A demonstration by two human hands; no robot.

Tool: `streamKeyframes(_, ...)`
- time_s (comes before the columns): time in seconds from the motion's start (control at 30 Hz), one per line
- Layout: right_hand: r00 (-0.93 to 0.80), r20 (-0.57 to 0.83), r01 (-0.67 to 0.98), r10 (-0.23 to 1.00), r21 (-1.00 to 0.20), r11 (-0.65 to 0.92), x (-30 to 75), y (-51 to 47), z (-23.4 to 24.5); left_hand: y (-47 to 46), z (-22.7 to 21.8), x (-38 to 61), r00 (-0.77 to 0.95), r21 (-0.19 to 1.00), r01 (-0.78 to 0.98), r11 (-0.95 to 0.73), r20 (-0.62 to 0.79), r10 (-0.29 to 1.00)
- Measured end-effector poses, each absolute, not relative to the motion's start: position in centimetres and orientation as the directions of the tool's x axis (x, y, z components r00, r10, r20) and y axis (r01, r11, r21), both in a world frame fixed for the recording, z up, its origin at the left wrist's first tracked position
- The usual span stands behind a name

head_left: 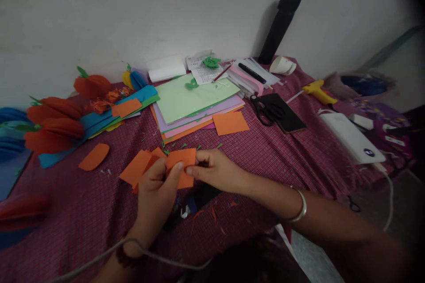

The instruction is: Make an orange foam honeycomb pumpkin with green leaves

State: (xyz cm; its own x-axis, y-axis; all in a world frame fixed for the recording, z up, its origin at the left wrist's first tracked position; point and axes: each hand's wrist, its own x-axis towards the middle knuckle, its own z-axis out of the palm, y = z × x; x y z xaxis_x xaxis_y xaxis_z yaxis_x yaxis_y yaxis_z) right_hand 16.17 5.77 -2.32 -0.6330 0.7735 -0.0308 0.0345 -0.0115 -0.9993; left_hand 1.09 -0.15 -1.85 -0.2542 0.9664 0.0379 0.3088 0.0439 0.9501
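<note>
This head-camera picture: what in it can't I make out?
All in the head view:
1. Square orange paper sheet: partly hidden by the left hand.
2. White paper sheet with handwriting: words too small; curled green paper pieces cover part.
3. Rounded red paper shape: blurred, cut off by the left edge.
4. White rectangular device: marks on its dark round display too small.
</note>
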Motion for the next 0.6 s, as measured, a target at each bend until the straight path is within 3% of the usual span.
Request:
streamKeyframes(0.13, -0.503, 0.046, 0.036, 0.863, -0.997, 0.074, 17.5, 7.8, -1.9, -0.2, -1.4, 0.4, -0.151, 0.931, 0.363, 0.036, 0.02, 0.988)
streamKeyframes(0.23, -0.36, 0.133, 0.158, 0.923, -0.967, 0.201, 19.5, 10.4, -1.8, 0.0, 0.0, -1.9, -0.143, 0.909, 0.411, 0.067, -0.008, 0.99)
streamKeyframes(0.3, -0.339, 0.212, 0.392, 0.917, -0.854, 0.342, 21.0, 12.0, -1.9, 0.3, 1.0, -4.1, -0.141, 0.903, 0.413, 0.12, -0.067, 0.988)
streamKeyframes(0.4, -0.409, 0.219, 0.705, 0.886, -0.541, 0.46, 22.7, 13.6, -2.5, 0.7, 1.9, -7.0, -0.239, 0.803, 0.563, 0.197, -0.07, 0.969)
streamKeyframes(0.5, -0.437, 0.127, 0.826, 0.891, -0.336, 0.453, 22.9, 13.9, -3.2, 0.7, 1.9, -8.2, -0.344, 0.617, 0.764, 0.188, 0.144, 0.928)
streamKeyframes(0.6, -0.42, 0.108, 0.862, 0.901, -0.262, 0.434, 22.1, 13.6, -3.7, 0.4, 1.5, -7.7, -0.375, 0.625, 0.766, 0.151, 0.245, 0.894)
